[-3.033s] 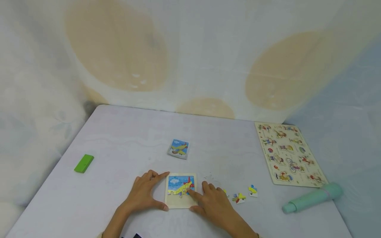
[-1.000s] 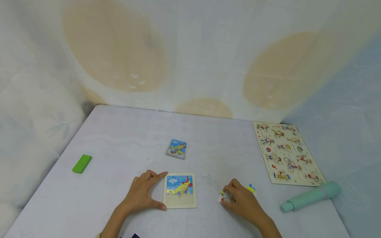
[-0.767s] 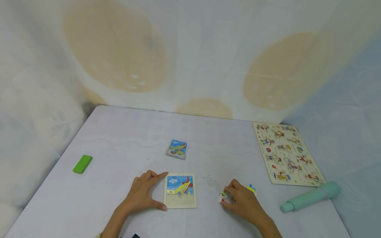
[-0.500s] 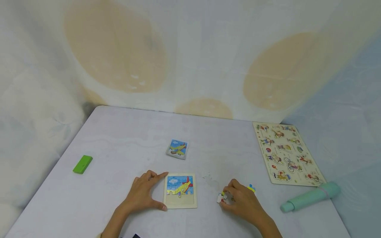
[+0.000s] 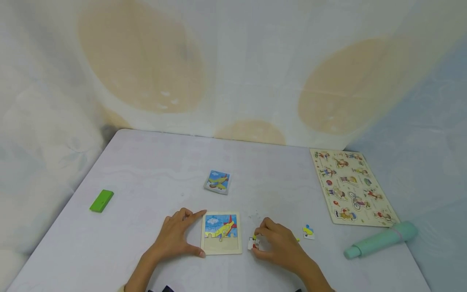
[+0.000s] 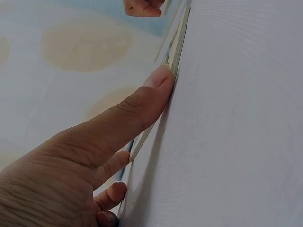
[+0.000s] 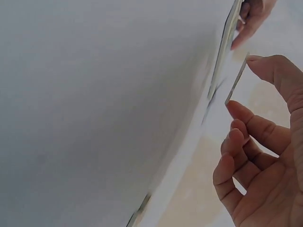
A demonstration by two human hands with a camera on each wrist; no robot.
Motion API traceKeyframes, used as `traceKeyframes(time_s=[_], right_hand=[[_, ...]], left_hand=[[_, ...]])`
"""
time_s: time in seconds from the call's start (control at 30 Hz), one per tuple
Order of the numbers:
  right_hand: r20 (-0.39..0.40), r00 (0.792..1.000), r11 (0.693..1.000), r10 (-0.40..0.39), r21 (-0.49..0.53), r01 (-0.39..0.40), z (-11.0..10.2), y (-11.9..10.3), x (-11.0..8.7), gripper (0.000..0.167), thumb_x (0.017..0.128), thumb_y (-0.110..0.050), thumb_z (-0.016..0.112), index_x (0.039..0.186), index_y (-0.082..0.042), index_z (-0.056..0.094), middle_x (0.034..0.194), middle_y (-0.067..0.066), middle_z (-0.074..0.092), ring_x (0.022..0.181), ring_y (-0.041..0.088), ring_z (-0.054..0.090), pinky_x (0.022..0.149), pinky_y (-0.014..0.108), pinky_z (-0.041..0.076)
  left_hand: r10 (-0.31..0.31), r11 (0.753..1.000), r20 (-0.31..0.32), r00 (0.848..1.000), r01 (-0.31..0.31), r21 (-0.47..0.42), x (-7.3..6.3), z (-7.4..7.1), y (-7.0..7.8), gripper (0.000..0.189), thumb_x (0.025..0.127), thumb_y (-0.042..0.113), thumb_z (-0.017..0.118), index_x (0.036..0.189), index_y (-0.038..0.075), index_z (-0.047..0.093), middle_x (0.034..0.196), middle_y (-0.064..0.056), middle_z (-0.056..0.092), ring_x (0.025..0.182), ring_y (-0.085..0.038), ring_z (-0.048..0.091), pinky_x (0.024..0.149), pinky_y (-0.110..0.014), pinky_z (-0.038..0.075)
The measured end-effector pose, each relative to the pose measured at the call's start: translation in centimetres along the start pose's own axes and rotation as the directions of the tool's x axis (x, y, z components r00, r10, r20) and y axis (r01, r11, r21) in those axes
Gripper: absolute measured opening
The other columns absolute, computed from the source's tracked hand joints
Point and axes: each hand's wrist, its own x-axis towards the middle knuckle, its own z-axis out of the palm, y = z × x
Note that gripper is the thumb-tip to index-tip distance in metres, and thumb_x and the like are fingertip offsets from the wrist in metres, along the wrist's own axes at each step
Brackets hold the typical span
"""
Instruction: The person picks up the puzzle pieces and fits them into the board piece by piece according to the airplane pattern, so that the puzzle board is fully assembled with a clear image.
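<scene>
A small square jigsaw board (image 5: 222, 248) lies in front of me. Its upper part is filled with pieces of a yellow plane on blue sky; its lower strip is bare wood. My left hand (image 5: 178, 233) touches the board's two left corners with an extended thumb and index finger; the left wrist view has the thumb (image 6: 149, 97) against the thin board edge. Right of the board, my right hand (image 5: 282, 245) pinches a puzzle piece (image 5: 252, 243) between thumb and index finger. In the right wrist view this piece (image 7: 237, 79) is seen edge-on, off the table.
A loose puzzle piece (image 5: 308, 232) lies right of my right hand, and a yellow bit of another (image 5: 298, 239) shows behind it. A plane picture card (image 5: 217, 182), green block (image 5: 101, 201), peg-puzzle board (image 5: 352, 188) and rolled mint-green item (image 5: 381, 241) lie around.
My right hand left the board, picked a piece from the loose ones at right, and has now carried it left towards the board. The left hand has stayed at the board's corners.
</scene>
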Motion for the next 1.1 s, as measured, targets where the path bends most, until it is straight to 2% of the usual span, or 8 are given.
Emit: traceKeyframes(time_s=[0.13, 0.3, 0.47, 0.63, 0.8, 0.97, 1.1], right_hand=[[0.014, 0.997, 0.997, -0.078, 0.03, 0.077, 0.4, -1.1, 1.0, 0.026, 0.075, -0.03, 0.082, 0.094, -0.014, 0.074, 0.089, -0.008, 0.05, 0.073, 0.0, 0.042, 0.065, 0.016, 0.043], [0.052, 0.991, 0.991, -0.121, 0.055, 0.119, 1.0, -2.6, 2.3, 0.03, 0.077, -0.034, 0.081, 0.097, -0.013, 0.075, 0.09, -0.009, 0.049, 0.073, 0.0, 0.042, 0.067, 0.015, 0.042], [0.098, 0.975, 0.979, -0.202, 0.055, 0.197, 1.9, -4.4, 3.8, 0.033, 0.08, -0.039, 0.079, 0.1, -0.014, 0.075, 0.092, -0.01, 0.05, 0.073, -0.001, 0.042, 0.068, 0.013, 0.041], [0.095, 0.959, 0.963, -0.267, -0.023, 0.27, 2.5, -5.5, 5.0, 0.032, 0.082, -0.041, 0.077, 0.1, -0.015, 0.075, 0.092, -0.008, 0.051, 0.071, 0.0, 0.041, 0.069, 0.015, 0.041], [0.097, 0.951, 0.945, -0.293, -0.124, 0.304, 3.2, -6.2, 5.8, 0.03, 0.083, -0.043, 0.074, 0.097, -0.016, 0.074, 0.093, -0.008, 0.052, 0.076, 0.004, 0.045, 0.075, 0.02, 0.047], [0.091, 0.945, 0.927, -0.315, -0.182, 0.327, 3.8, -6.7, 6.3, 0.025, 0.081, -0.041, 0.075, 0.091, -0.018, 0.072, 0.091, -0.008, 0.052, 0.078, 0.005, 0.048, 0.076, 0.023, 0.049], [0.097, 0.941, 0.915, -0.323, -0.223, 0.337, 4.2, -6.9, 6.4, 0.031, 0.081, -0.046, 0.076, 0.093, -0.018, 0.072, 0.091, -0.007, 0.053, 0.079, 0.005, 0.05, 0.079, 0.025, 0.051]], left_hand=[[0.002, 1.0, -0.002, 1.0, -0.002, -0.005, 0.0, 0.0, -0.1, 0.116, 0.041, 0.073, 0.086, 0.145, 0.036, 0.05, 0.103, 0.012, 0.044, 0.092, -0.009, 0.039, 0.075, -0.032, 0.025], [0.016, 1.0, -0.007, 1.0, -0.016, 0.002, 0.1, 0.0, -0.1, 0.116, 0.041, 0.075, 0.084, 0.145, 0.036, 0.05, 0.103, 0.012, 0.045, 0.092, -0.009, 0.04, 0.075, -0.031, 0.025], [0.026, 1.0, -0.013, 1.0, -0.026, 0.003, 0.0, -0.1, -0.2, 0.115, 0.042, 0.075, 0.084, 0.145, 0.036, 0.05, 0.103, 0.012, 0.044, 0.092, -0.009, 0.04, 0.076, -0.031, 0.026], [0.045, 0.999, -0.033, 0.998, -0.046, -0.017, 0.1, 0.0, -0.1, 0.114, 0.043, 0.075, 0.084, 0.145, 0.036, 0.05, 0.102, 0.013, 0.044, 0.093, -0.009, 0.04, 0.076, -0.031, 0.026], [0.045, 0.999, -0.039, 0.998, -0.045, -0.016, 0.1, 0.1, -0.2, 0.115, 0.042, 0.076, 0.083, 0.145, 0.035, 0.051, 0.102, 0.013, 0.044, 0.092, -0.008, 0.039, 0.075, -0.031, 0.026], [0.037, 0.999, -0.03, 0.999, -0.038, -0.025, 0.1, 0.0, -0.3, 0.114, 0.043, 0.077, 0.082, 0.145, 0.034, 0.051, 0.102, 0.012, 0.044, 0.092, -0.008, 0.04, 0.075, -0.031, 0.026], [0.031, 0.999, -0.023, 0.999, -0.031, -0.021, 0.0, -0.1, -0.3, 0.114, 0.044, 0.078, 0.081, 0.145, 0.035, 0.051, 0.102, 0.012, 0.044, 0.093, -0.009, 0.04, 0.075, -0.031, 0.026]])
